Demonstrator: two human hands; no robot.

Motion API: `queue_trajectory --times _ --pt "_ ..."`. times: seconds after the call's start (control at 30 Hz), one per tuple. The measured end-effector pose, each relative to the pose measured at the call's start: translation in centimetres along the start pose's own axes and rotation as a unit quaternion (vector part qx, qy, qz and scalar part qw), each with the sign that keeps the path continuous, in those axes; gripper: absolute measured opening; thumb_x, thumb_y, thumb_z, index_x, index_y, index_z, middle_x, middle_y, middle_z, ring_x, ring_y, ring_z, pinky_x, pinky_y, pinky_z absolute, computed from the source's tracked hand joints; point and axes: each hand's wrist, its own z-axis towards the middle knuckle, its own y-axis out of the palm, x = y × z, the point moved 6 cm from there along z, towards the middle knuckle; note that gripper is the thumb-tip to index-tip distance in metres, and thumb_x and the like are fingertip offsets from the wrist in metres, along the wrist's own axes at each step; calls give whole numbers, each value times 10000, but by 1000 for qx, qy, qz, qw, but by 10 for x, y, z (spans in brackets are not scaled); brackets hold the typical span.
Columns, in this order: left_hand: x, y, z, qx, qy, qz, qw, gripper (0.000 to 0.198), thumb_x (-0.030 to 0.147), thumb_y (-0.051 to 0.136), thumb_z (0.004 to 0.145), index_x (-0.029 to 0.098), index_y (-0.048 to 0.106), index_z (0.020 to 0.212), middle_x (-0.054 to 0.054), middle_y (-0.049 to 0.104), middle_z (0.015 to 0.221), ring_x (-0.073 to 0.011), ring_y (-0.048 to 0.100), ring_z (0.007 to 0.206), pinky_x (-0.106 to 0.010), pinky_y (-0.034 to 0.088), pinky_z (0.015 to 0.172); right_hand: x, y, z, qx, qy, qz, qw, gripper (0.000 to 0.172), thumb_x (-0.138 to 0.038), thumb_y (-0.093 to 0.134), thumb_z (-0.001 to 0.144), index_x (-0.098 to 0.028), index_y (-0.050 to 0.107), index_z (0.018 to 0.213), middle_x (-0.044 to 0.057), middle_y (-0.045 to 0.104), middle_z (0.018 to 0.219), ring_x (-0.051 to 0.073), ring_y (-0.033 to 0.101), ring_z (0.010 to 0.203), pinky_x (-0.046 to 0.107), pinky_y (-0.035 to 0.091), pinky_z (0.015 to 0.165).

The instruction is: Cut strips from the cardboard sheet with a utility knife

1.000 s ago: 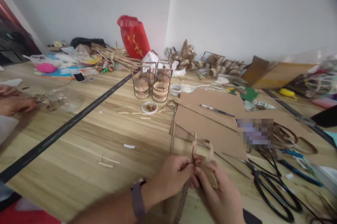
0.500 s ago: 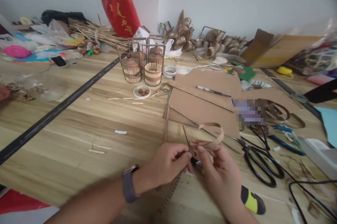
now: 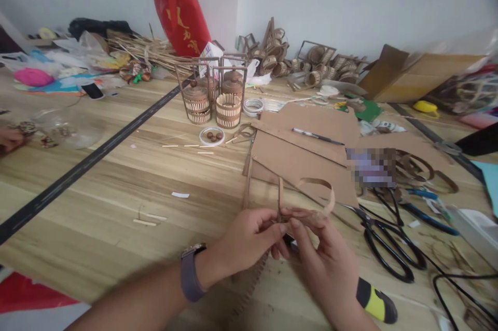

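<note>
My left hand (image 3: 254, 235), with a watch on its wrist, pinches a thin brown strip (image 3: 280, 193) whose end stands upright above the fingers. My right hand (image 3: 324, 253) is closed close beside it, fingertips nearly meeting the left ones. From the right fingers a pale brown curled strip (image 3: 321, 182) loops up and over; whether both ends belong to one strip I cannot tell. Below the hands a toothed band of short slats (image 3: 252, 284) runs down. Part of a dark object shows under the fingers. A yellow-and-black handle (image 3: 376, 300) lies by my right wrist.
Cardboard sheets (image 3: 299, 157) with a pen (image 3: 317, 136) lie ahead. Black scissors (image 3: 389, 248) and blue-handled pliers (image 3: 431, 211) are at the right. Small slatted baskets (image 3: 228, 110) stand behind a ring of brown beads (image 3: 212, 136). Another person's hand (image 3: 10, 139) shows at far left.
The upright strip end at my left fingers has turned, showing its broader face and standing straighter. Both hands stay close together. The view has shifted slightly.
</note>
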Motion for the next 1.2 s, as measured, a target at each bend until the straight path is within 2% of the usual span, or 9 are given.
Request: queue_trajectory --times 0.1,0.2,0.33,0.4,0.5,0.67,0.83,1.0,1.2 --pt "3 -13 2 59 -7 30 998 374 517 542 907 152 581 836 -1 614 611 -115 553 547 -224 421 543 6 -1 9 -62 19 -24 998 271 -474 520 972 -250 671 944 32 777 868 196 741 782 301 580 664" --pt "8 -28 4 125 -6 51 991 351 498 510 916 158 583 871 37 555 538 -109 499 511 -220 369 521 19 -8 8 -167 16 -29 985 286 -515 541 947 -263 675 950 30 778 886 198 744 780 292 574 633" --pt "12 -36 4 153 -2 85 984 397 517 467 933 143 599 922 54 506 515 -102 428 491 -226 313 512 47 -19 -17 -270 -44 -113 955 340 -530 708 814 -292 713 1058 61 764 990 264 742 869 362 591 667" --pt "13 -36 4 153 -2 94 984 431 535 441 945 136 604 968 59 492 522 -105 413 494 -232 304 515 60 -19 -33 -294 -53 -136 945 350 -462 717 823 -299 697 1132 65 756 1004 262 740 865 376 598 686" --pt "15 -34 2 154 7 112 982 423 520 402 969 144 589 1019 70 469 541 -112 412 510 -239 325 543 65 -17 -46 -279 -46 -132 950 245 -390 641 888 -283 679 1106 55 747 994 239 736 876 359 603 714" --pt "23 -28 0 137 42 155 977 286 302 360 944 208 446 688 49 455 574 -114 440 577 -248 353 618 51 -19 -33 -230 1 -112 967 282 -417 509 964 -236 582 1167 63 760 950 224 750 784 302 585 629" --pt "22 -27 0 130 37 179 975 263 293 380 946 204 477 718 47 501 586 -114 460 575 -246 342 600 21 -11 -6 -210 -78 -120 967 385 -401 404 1012 -169 478 1310 102 776 917 216 752 694 285 573 567" --pt "15 -28 1 126 33 172 976 284 361 432 955 177 593 810 41 565 576 -105 457 514 -231 316 530 -2 3 7 -187 -171 -147 956 375 -423 339 1044 -169 566 1202 86 760 811 190 723 609 257 528 503" --pt "12 -28 2 129 28 195 972 280 310 455 944 163 642 796 30 592 562 -105 504 519 -218 333 527 -6 7 8 -178 -231 -195 936 383 -313 345 1042 -174 559 1327 71 753 861 159 688 581 254 501 497"
